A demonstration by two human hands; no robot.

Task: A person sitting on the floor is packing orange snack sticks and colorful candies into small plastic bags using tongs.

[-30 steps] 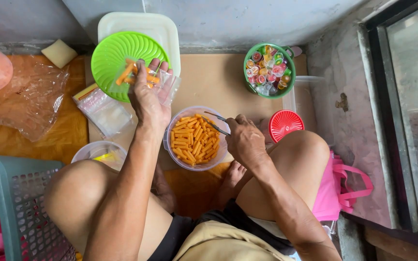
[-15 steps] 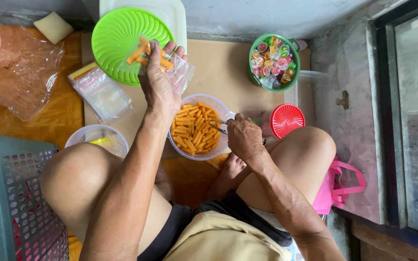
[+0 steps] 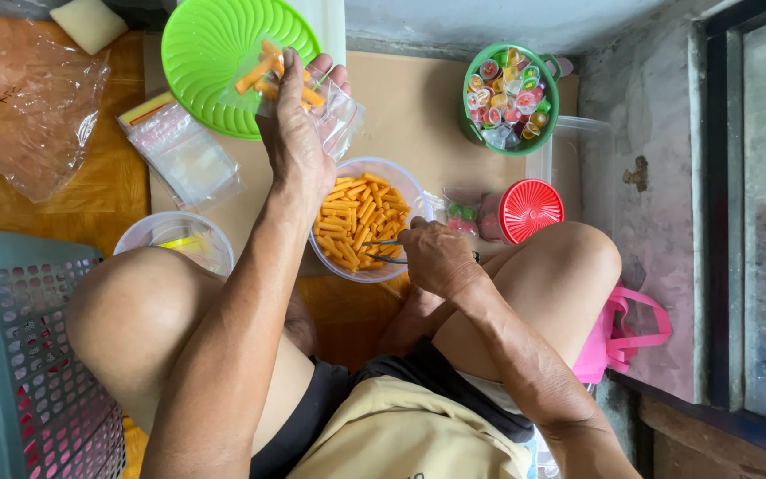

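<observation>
My left hand (image 3: 299, 133) holds a small clear plastic bag (image 3: 334, 111) with a few orange snack sticks in it, raised over the edge of a green ribbed plate (image 3: 214, 49). Just below sits a clear round bowl (image 3: 363, 219) full of orange snack sticks. My right hand (image 3: 436, 257) rests at the bowl's right rim and grips metal tongs (image 3: 383, 250) whose tips point into the sticks. I sit with both knees up around the bowl.
A stack of empty clear bags (image 3: 183, 155) lies left of the bowl, a second clear container (image 3: 175, 241) by my left knee. A green bucket of small jelly cups (image 3: 509, 96), a red lid (image 3: 530, 209), a grey mesh basket (image 3: 19, 355) and a pink bag (image 3: 618, 337) surround me.
My left hand lifted the small bag with sticks slightly up and right over the green plate. My right hand shifted down to the bowl's rim with the tongs.
</observation>
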